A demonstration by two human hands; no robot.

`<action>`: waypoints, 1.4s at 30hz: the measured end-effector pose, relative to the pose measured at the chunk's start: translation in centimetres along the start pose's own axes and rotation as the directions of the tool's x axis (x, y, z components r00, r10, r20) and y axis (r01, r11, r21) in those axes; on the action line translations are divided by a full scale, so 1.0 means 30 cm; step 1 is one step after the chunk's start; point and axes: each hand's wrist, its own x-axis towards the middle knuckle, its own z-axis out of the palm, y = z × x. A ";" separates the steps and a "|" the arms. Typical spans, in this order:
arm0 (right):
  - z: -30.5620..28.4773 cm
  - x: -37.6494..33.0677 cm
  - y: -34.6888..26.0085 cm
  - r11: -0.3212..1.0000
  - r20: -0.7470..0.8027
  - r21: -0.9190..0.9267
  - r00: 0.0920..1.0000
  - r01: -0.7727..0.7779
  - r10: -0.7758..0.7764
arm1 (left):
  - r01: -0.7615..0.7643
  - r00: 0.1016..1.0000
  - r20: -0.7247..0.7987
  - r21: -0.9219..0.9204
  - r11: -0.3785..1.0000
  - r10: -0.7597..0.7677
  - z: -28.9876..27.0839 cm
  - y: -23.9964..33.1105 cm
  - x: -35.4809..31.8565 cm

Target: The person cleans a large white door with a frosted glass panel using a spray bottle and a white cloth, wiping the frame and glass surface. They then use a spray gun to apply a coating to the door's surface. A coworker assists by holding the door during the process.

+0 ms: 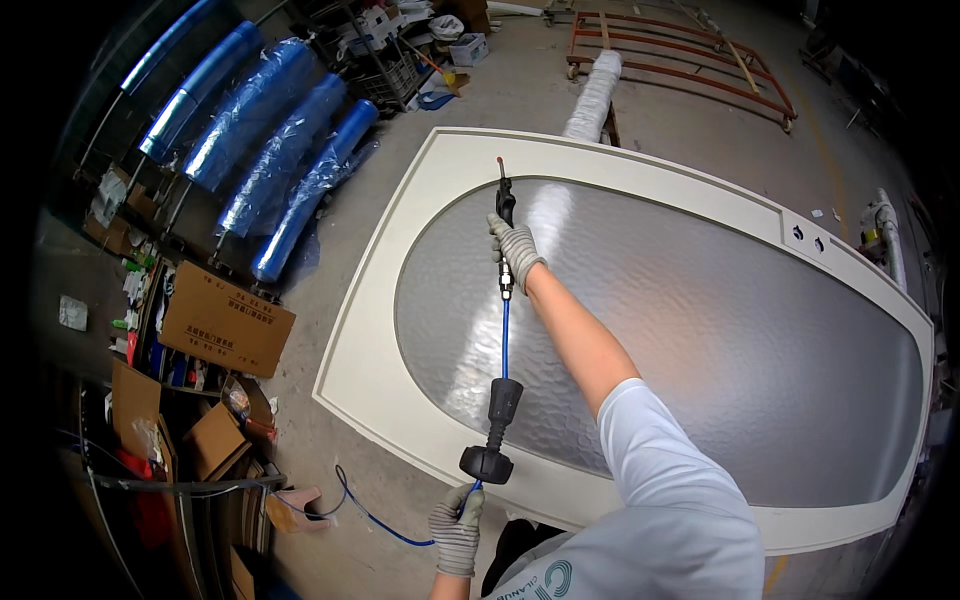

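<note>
My right hand (515, 250), in a grey glove, is closed round the handle of a black air blow gun (505, 200) with a thin, red-tipped nozzle. It is above the far left part of a large cream door panel (365, 330) with a rounded pane of rippled grey glass (690, 340). From the gun's metal coupling a blue air hose (506, 335) runs back toward me through a black cone-and-disc fitting (487, 463). My gloved left hand (455, 530) is closed on the hose just below that fitting, by the panel's near edge.
Blue film rolls (240, 150) hang on a rack at the far left. Cardboard boxes (225, 318) and scraps lie along the left. The hose loops over the floor there. A wrapped white roll (594, 95) and a red-brown metal frame (690, 65) are beyond the panel.
</note>
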 end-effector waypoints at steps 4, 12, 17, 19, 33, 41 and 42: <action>-0.293 -0.119 -0.047 0.997 -0.141 0.079 0.990 0.026 -0.015 | -0.106 0.975 0.208 0.132 0.986 0.078 0.053 0.009 0.031; -1.043 -0.658 -0.100 0.887 -0.758 0.210 0.642 0.411 -0.118 | -0.149 0.866 0.493 0.100 0.984 0.081 0.191 0.050 0.006; -1.182 -0.755 -0.150 0.861 -0.709 0.278 0.696 0.427 -0.117 | -0.327 0.779 0.606 0.173 0.929 0.162 0.275 0.078 0.069; -1.174 -0.747 -0.164 0.858 -0.681 0.313 0.726 0.407 -0.096 | -0.323 0.769 0.622 0.177 0.930 0.149 0.284 0.093 0.073; -0.323 -0.436 0.066 0.949 0.090 0.291 0.991 -0.122 0.100 | -0.197 0.975 0.133 0.165 0.967 0.176 -0.311 -0.080 0.121; 0.387 -0.815 0.355 0.779 0.457 -0.306 0.633 -0.548 0.625 | -0.061 0.997 -0.039 0.050 0.997 0.063 -0.761 -0.376 0.096; 0.455 -0.895 0.360 0.734 0.428 -0.420 0.596 -0.534 0.679 | -0.053 0.998 -0.016 0.063 0.997 0.054 -0.823 -0.381 0.103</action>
